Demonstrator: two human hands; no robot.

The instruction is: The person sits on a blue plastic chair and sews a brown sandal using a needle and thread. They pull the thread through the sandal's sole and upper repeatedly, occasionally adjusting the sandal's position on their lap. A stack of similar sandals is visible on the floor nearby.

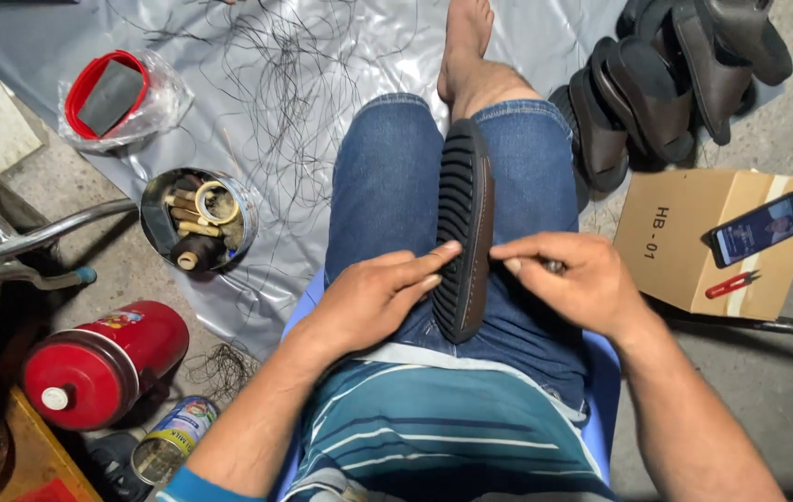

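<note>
A black ribbed sandal sole with a brown edge (464,200) stands on its side between my knees, clamped by my jeans-clad legs. My left hand (373,296) rests flat against its ribbed face, fingertips on the sole's near part. My right hand (571,277) is at the brown edge, fingers pinched on a small metal tool, likely a needle or awl, of which only a bit shows.
A round tin of thread spools (199,218) and a red lidded tub in a bag (110,93) lie left on grey sheeting strewn with black thread. A red flask (103,363) and a can (173,437) are near left. Stacked sandals (666,84), a cardboard box (694,242) with a phone (757,229) sit right.
</note>
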